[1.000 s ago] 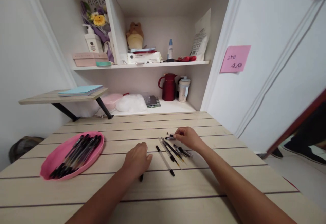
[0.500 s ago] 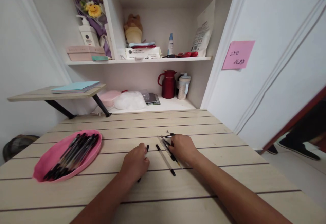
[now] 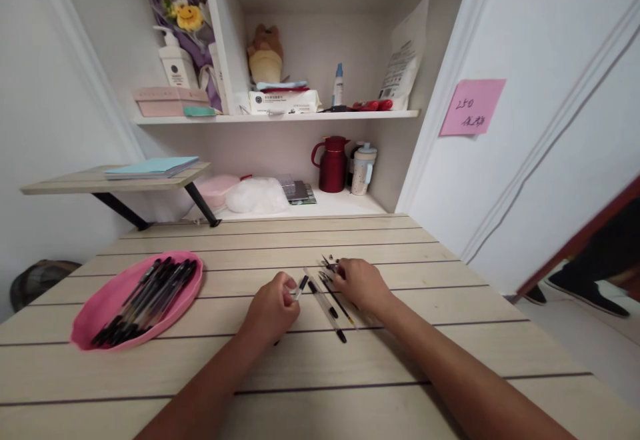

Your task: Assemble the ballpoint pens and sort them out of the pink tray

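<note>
My left hand [image 3: 270,305] is closed around a pen [image 3: 302,286] with a clear barrel and a dark end, which sticks out past the thumb. Right of it, a clear pen with black ends [image 3: 336,327] lies slanted on the tabletop. My right hand [image 3: 361,285] rests low among loose pen parts, fingertips pinched; what is between them is hidden. A thin refill [image 3: 346,309] reaches out from under that hand. Small dark pieces [image 3: 329,263] lie just beyond its fingers. To the left, a pink tray [image 3: 86,320] holds several pens [image 3: 150,297].
The slatted wooden tabletop [image 3: 400,373] runs back to a white shelf unit [image 3: 280,120]. A small raised shelf [image 3: 45,187] with blue paper [image 3: 153,167] stands at the back left. A red jug [image 3: 333,165] and a cup [image 3: 363,170] stand behind. Someone's legs [image 3: 600,260] show at right.
My left hand has moved slightly right and turned the pen's dark end toward the pen parts. My right hand has barely moved, while the loose parts beside it have shifted.
</note>
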{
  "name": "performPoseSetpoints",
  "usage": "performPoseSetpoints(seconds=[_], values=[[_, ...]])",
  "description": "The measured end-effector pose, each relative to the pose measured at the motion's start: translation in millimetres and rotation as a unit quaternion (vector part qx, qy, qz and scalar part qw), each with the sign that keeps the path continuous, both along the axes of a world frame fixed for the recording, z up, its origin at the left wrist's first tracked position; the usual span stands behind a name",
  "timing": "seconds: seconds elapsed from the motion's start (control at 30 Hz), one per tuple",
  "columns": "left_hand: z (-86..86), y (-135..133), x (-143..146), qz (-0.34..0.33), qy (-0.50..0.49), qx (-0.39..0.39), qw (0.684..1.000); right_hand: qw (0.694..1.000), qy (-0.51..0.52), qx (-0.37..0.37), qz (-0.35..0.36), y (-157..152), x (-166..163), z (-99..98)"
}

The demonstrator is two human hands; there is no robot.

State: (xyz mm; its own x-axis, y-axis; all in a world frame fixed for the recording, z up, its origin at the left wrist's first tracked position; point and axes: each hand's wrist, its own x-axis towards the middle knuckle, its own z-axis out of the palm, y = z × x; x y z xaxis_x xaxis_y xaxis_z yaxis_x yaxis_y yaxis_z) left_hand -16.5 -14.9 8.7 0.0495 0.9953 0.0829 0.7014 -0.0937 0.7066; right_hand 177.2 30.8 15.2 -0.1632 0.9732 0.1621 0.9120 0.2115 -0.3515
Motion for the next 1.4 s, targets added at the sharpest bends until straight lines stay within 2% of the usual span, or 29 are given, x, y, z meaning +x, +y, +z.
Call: performPoseSetpoints(seconds=[0.07,0.1,0.2,0.3,0.4,0.57,0.97,1.27,1.4], values=[[-2.6,0,3,-0.019,-0.11,-0.049,0.992,0.985,0.167,-0.025,0.02,3,2,2.3],[-3.4,0,4,-0.029,-0.164,-0.08,0.983,0.963,0.263,-0.049,0.032,4,2,3.4],[-2.0,-3,10,-0.045,-0.273,-0.14,0.951,0.854,0.502,-0.124,0.06,4,0,6.8],[3.1,-7,14,-0.044,-0.305,-0.145,0.94,0.771,0.621,-0.128,0.064,3,-3,9.9],[7.0,-10,15,-0.044,-0.312,-0.153,0.937,0.731,0.674,-0.092,0.055,2,-2,11.9],[5.1,-9,13,-0.047,-0.315,-0.15,0.936,0.719,0.689,-0.072,0.057,2,-1,11.5],[-2.0,-5,10,-0.077,-0.307,-0.143,0.938,0.725,0.679,-0.084,0.08,1,-4,6.9],[-8.2,-3,7,-0.081,-0.296,-0.135,0.942,0.737,0.666,-0.073,0.087,-2,-5,9.8],[-6.3,-3,7,-0.074,-0.3,-0.137,0.941,0.733,0.67,-0.07,0.095,-3,-4,10.2]])
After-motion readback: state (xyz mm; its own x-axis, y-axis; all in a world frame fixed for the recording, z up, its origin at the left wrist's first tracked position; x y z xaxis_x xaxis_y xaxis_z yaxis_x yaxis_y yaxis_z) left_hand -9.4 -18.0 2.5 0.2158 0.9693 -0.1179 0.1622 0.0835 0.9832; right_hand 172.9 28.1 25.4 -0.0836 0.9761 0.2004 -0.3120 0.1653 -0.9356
